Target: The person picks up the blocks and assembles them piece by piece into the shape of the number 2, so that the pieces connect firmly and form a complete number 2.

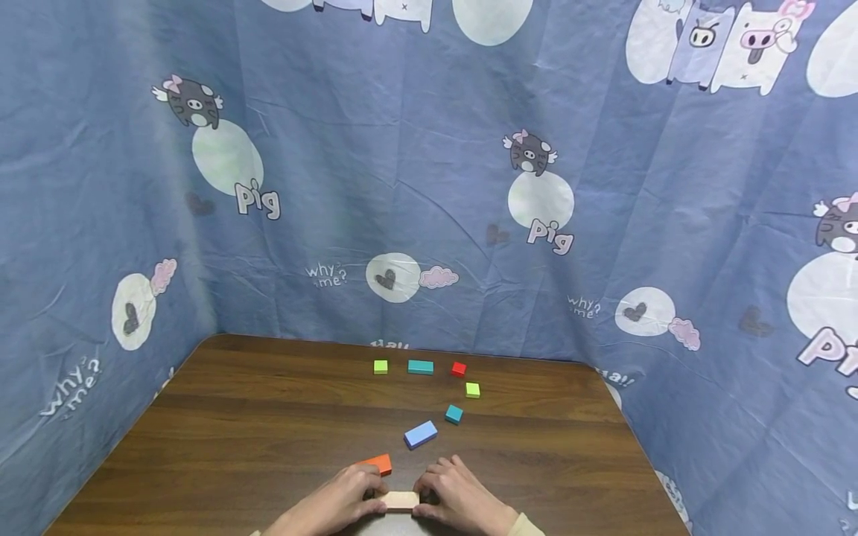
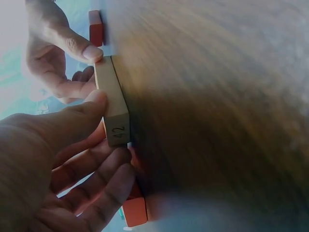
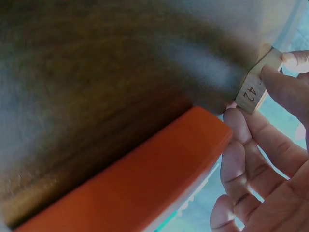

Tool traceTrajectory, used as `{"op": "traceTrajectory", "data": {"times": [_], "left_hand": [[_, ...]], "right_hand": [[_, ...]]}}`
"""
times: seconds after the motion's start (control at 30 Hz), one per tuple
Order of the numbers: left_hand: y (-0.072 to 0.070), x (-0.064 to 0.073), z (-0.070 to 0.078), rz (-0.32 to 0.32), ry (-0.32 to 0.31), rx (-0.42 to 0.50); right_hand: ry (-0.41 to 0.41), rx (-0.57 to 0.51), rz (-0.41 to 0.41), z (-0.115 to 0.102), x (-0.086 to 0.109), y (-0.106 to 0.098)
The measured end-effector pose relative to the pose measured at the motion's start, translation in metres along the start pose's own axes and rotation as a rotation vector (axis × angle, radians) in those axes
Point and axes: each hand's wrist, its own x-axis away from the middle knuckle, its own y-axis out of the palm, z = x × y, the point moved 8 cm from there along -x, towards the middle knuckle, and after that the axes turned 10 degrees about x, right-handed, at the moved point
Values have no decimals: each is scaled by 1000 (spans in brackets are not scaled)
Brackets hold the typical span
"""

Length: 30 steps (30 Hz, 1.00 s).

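A pale wooden block [image 1: 401,500] lies close over the table's near part, between both hands. My left hand [image 1: 338,497] pinches its left end, thumb at the near side and fingers behind. The other end is pinched by my right hand [image 1: 464,493] in the same way. Up close in the left wrist view, the wooden block [image 2: 112,94] shows "42" marked on its end face. Just behind the left fingers sits an orange block [image 1: 378,464], partly covered by the hand. In the right wrist view an orange block [image 3: 140,169] fills the lower foreground.
Beyond the hands on the brown wooden table [image 1: 268,417] lie a blue block [image 1: 420,435] and a teal cube [image 1: 453,415]. Farther back are green cubes [image 1: 380,367], a teal block [image 1: 420,367] and a red cube [image 1: 459,369]. Blue printed cloth [image 1: 436,186] hangs around the table.
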Motion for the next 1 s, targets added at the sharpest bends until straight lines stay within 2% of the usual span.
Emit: {"op": "traceTrajectory", "data": {"times": [0.27,0.43,0.7,1.0], "left_hand": [[1,-1,0,-11,-12,-19],[1,-1,0,-8,-7,-25],[-1,-1,1,8,6,-36],[0,-2,-1,-17,-32,-8]], "right_hand": [[-3,-31,1,4,4,0],[37,-72,-10,14,10,-1],[58,-59,10,18,14,-5],[73,-78,15,21,17,-7]]}}
